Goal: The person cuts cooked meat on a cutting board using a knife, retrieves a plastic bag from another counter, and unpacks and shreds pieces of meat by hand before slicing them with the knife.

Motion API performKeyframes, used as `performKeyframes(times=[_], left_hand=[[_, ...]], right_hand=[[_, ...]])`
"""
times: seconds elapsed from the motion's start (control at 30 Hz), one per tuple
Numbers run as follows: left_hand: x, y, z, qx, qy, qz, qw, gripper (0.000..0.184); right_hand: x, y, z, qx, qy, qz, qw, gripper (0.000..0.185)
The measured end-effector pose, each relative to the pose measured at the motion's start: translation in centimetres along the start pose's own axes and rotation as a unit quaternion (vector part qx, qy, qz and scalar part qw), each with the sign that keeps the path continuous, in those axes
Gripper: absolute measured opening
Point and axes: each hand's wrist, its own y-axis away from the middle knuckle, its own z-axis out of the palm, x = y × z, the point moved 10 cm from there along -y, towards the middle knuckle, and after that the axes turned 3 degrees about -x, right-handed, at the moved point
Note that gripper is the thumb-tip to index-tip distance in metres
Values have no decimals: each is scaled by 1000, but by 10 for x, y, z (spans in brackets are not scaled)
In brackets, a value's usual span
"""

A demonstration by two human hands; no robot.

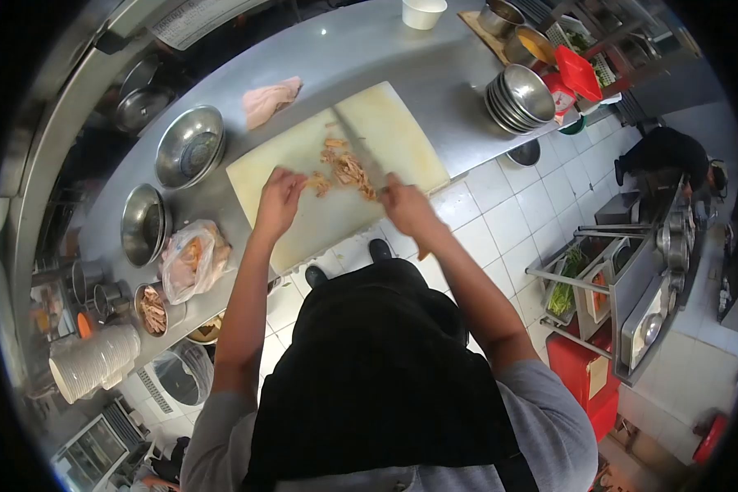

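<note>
A white cutting board (262,168) lies on the steel counter. Chopped cooked meat (350,172) is heaped near its middle, with smaller scraps around it. My right hand (406,207) is closed around the handle of a knife (354,135), whose slightly blurred blade points away from me, just right of the meat. My left hand (280,195) is at the board's left side, fingers pinched on a small piece of meat (310,181). The handle is mostly hidden in my right fist.
A pink cloth (271,100) lies beyond the board. Metal bowls (190,146), a plastic bag of meat (193,261) and a metal container of meat strips (152,310) stand left. Stacked bowls (523,94) and a red scale (559,94) are right. Another person (668,156) bends at far right.
</note>
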Motion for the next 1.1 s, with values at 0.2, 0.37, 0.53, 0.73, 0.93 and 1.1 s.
performKeyframes(times=[0.2, 0.37, 0.53, 0.73, 0.93, 1.1], left_hand=[[-24, 59, -1, 21, 1, -8, 1000, 8], [-3, 42, 24, 93, -15, 110, 990, 12], [16, 31, 54, 37, -55, 184, 981, 19], [16, 35, 42, 93, -66, 172, 979, 21], [13, 30, 49, 101, -64, 163, 979, 16], [12, 28, 51, 106, -60, 172, 978, 12]], right_hand=[[-64, -6, 83, -109, 18, -29, 993, 31], [-25, -23, 71, -48, 31, -11, 998, 26], [-35, -18, 25, 1, 74, -45, 996, 25], [-54, -29, 52, -53, 143, -72, 986, 25], [-83, -18, 37, -58, 194, -97, 974, 26], [-57, -31, 80, -59, 140, -82, 985, 26]])
